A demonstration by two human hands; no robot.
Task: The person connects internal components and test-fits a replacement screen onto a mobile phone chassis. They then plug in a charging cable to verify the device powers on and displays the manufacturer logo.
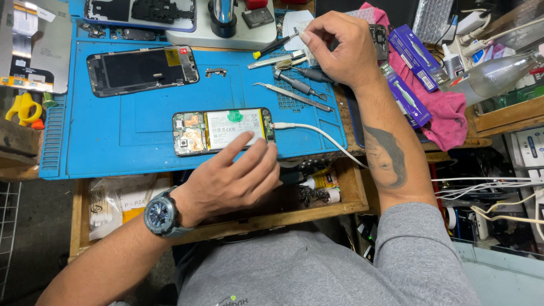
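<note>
Head view, my left hand (238,178) at frame centre, fingers spread loose on the lower edge of the opened phone (222,131) on the blue mat (113,130), white cable (323,136) plugged in, my right hand (334,48) at upper right pinching a screwdriver (276,45).

Blue work mat (113,136) over the desk (11,170); second opened phone (141,69) lying dark near its top left; microscope base (224,22) behind. Metal tweezers (292,96) on the mat's right edge. Pink cloth (447,113) with purple boxes (416,48) at right; open wooden drawer (215,221) below holding cotton swabs (101,207)
</note>
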